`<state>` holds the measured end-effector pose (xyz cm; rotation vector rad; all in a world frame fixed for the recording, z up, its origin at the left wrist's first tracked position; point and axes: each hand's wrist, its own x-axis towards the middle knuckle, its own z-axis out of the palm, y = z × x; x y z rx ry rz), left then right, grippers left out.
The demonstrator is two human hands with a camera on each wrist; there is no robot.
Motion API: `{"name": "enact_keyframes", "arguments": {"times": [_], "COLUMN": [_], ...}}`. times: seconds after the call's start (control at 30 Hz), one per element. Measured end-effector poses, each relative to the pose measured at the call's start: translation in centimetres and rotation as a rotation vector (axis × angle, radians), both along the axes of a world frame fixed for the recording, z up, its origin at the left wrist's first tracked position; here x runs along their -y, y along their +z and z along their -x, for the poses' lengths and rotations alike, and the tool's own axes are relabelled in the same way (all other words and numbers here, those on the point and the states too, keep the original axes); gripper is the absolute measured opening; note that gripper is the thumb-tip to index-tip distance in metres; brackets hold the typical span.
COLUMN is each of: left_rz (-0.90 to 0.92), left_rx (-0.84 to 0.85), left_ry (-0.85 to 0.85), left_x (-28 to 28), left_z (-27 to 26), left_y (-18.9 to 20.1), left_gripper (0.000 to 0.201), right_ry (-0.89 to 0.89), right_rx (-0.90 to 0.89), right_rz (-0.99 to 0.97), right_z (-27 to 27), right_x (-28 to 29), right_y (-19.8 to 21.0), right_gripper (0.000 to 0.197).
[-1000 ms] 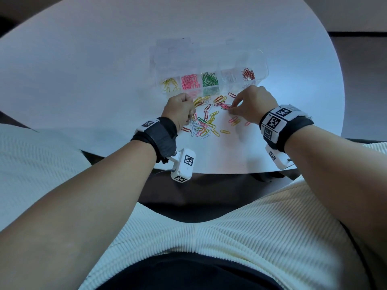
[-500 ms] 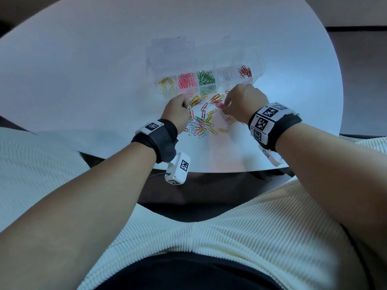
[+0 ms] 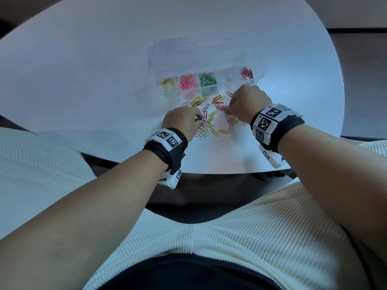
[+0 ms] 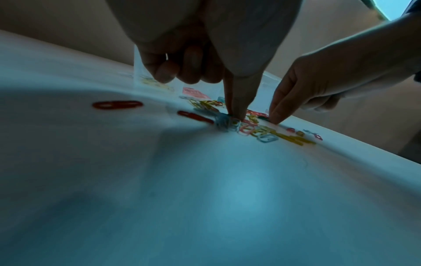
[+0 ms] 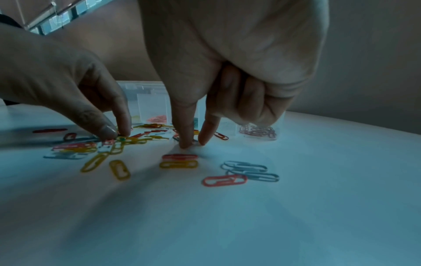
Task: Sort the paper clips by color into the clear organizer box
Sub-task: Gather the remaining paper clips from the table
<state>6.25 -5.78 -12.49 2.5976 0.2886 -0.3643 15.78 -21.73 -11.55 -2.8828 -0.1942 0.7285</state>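
The clear organizer box (image 3: pixel 254 59) lies at the back of the table, with yellow (image 3: pixel 167 84), pink (image 3: pixel 188 81), green (image 3: pixel 207 78), pale (image 3: pixel 227 75) and red clips (image 3: pixel 246 73) in separate compartments. Loose mixed clips (image 3: pixel 210 122) lie in front of it. My left hand (image 3: pixel 200 120) reaches into the pile; its thumb and forefinger (image 4: pixel 234 115) pinch a green clip (image 5: pixel 123 138). My right hand (image 3: pixel 227 110) has its thumb (image 5: pixel 185 142) and forefinger tips down on the table, closing on a clip of unclear colour. The other fingers of both hands are curled.
The round white table (image 3: pixel 94 80) ends close to my wrists. Stray clips lie right of the pile: a pink and yellow pair (image 5: pixel 178 161), two grey ones (image 5: pixel 249 170) and a pink one (image 5: pixel 224 180). Two red clips (image 4: pixel 117 105) lie left of the pile.
My left hand has moved from the pile's far left edge back and right into its middle. My right hand has shifted slightly left and stays down on the clips.
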Motion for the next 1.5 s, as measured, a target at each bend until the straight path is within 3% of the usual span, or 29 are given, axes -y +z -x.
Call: {"name": "enact_keyframes", "arguments": {"times": [0.37, 0.53, 0.73, 0.97, 1.1, 1.23, 1.37, 1.5], "left_rz": [-0.064, -0.066, 0.081, 0.196, 0.217, 0.246, 0.272, 0.26], "left_rx": [0.021, 0.038, 0.064, 0.041, 0.027, 0.001, -0.004, 0.007], "left_ry": [-0.038, -0.03, 0.029, 0.055, 0.083, 0.104, 0.104, 0.104], "left_x": [0.0, -0.1, 0.2, 0.2, 0.4, 0.5, 0.6, 0.6], "left_z": [0.1, 0.3, 0.3, 0.4, 0.4, 0.4, 0.4, 0.3], "left_y": [-0.6, -1.2, -0.7, -1.1, -0.9, -0.4, -0.1, -0.1], "left_gripper": [0.018, 0.019, 0.011, 0.028, 0.011, 0.022, 0.024, 0.023], "right_ry": [0.045, 0.096, 0.16, 0.269, 0.248, 0.214, 0.234, 0.239], "right_rx": [0.009, 0.067, 0.109, 0.147, 0.125, 0.122, 0.154, 0.117], "right_rz": [-0.004, 0.006, 0.053, 0.009, 0.002, -0.006, 0.053, 0.072], "right_z": [0.8, 1.1, 1.2, 1.7, 1.7, 1.3, 1.2, 1.3], "right_x": [-0.2, -0.3, -0.6, -0.7, -0.7, -0.4, -0.5, -0.8], "right_y": [0.3, 0.1, -0.1, 0.5, 0.3, 0.1, 0.2, 0.4], "right_gripper": [0.014, 0.019, 0.023, 0.016, 0.021, 0.022, 0.031, 0.026]}}
